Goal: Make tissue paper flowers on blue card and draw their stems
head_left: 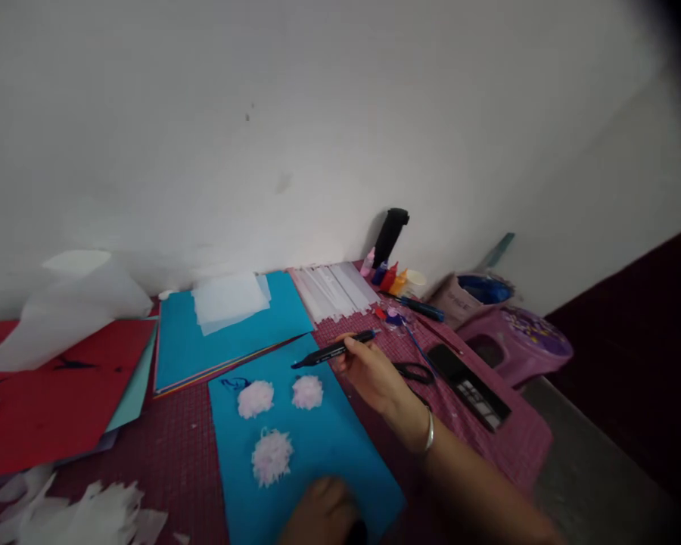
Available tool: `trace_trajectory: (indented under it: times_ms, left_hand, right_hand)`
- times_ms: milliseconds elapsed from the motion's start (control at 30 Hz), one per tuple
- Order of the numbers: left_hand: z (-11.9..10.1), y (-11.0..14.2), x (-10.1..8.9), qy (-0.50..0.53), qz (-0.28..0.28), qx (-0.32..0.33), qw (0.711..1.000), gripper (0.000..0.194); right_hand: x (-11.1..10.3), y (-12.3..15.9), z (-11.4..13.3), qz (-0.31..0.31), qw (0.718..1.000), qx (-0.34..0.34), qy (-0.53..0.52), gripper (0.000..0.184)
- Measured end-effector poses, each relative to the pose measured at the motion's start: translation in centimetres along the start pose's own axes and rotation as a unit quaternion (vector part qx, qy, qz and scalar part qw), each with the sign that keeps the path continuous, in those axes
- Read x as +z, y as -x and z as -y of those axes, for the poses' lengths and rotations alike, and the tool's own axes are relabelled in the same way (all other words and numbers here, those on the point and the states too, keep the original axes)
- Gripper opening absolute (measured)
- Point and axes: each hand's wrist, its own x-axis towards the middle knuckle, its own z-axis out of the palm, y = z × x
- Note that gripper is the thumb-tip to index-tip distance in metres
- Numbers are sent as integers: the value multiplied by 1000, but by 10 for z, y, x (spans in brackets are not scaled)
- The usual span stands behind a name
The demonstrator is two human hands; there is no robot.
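My right hand (368,371), with a bangle at the wrist, holds a black marker (332,353) between thumb and fingers. The marker's dark blue end points left, just above a blue sheet of paper (329,454). On that sheet are three pale pink-white fringed paper flowers (272,457), and dark blue marks (235,384) show in its upper left corner. Low over the sheet, my left hand (323,509) is blurred, its fingers curled. Something black shows beside it at the frame's bottom edge, too unclear to name.
To the left lie red paper (62,424) and white paper scraps (85,515). Behind are a stack of coloured sheets (175,352), white strips (334,291), and paint bottles (389,278). On the right are scissors (414,372), a phone (471,390) and a pink stool (499,341).
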Motion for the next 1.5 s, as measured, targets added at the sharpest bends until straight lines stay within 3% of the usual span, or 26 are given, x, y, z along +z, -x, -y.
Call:
trace_trajectory:
  times_ms: [167, 300, 367, 433, 533, 700, 900, 1033, 1167, 1300, 1333, 1400, 1467, 1500]
  left_hand:
    - [-17, 8, -13, 16, -51, 1, 999, 24]
    - [-30, 13, -27, 33, -69, -3, 997, 18]
    - [-30, 13, -28, 28, -67, 1, 997, 16]
    - [-26, 12, -24, 22, -72, 7, 997, 17]
    - [-18, 10, -14, 14, -100, 26, 995, 21]
    - [-12, 10, -6, 18, -129, 48, 990, 27]
    - [-11, 10, -2, 20, -134, 34, 990, 28]
    - [-17, 11, -6, 33, -125, 22, 991, 29]
    - [-22, 16, -18, 28, -110, 19, 993, 22]
    - [-29, 6, -24, 22, -137, 53, 989, 9]
    - [-33, -3, -21, 30, -160, 63, 985, 7]
    - [-49, -29, -12, 56, -205, 77, 974, 11]
    - [-74, -61, -1, 92, -237, 87, 963, 18]
    - [-87, -75, 4, 111, -247, 93, 958, 21]
  right_hand:
    - [-26, 16, 1, -51, 986, 61, -149, 26]
    - [-25, 13, 10, -3, 960, 87, -265, 28]
    - [-21, 8, 12, 9, 971, 58, -233, 31]
    - [-18, 0, 10, -14, 991, 6, -135, 34]
    - [-19, -15, -1, -61, 996, -68, -22, 36]
    - [-28, -32, -16, -88, 988, -118, 46, 30]
    - [-30, -19, -23, -78, 980, -166, 72, 20]
    - [-34, -15, -26, -69, 988, -137, 22, 21]
    - [-31, -14, -22, -41, 996, -60, -59, 24]
    - [-12, 1, 20, -14, 993, -15, -114, 28]
    - [-7, 9, 38, 29, 976, 1, -214, 24]
    - [5, 30, 77, 132, 894, 15, -427, 17]
    - [13, 58, 115, 243, 753, 37, -610, 14]
    - [15, 74, 131, 307, 653, 69, -689, 14]
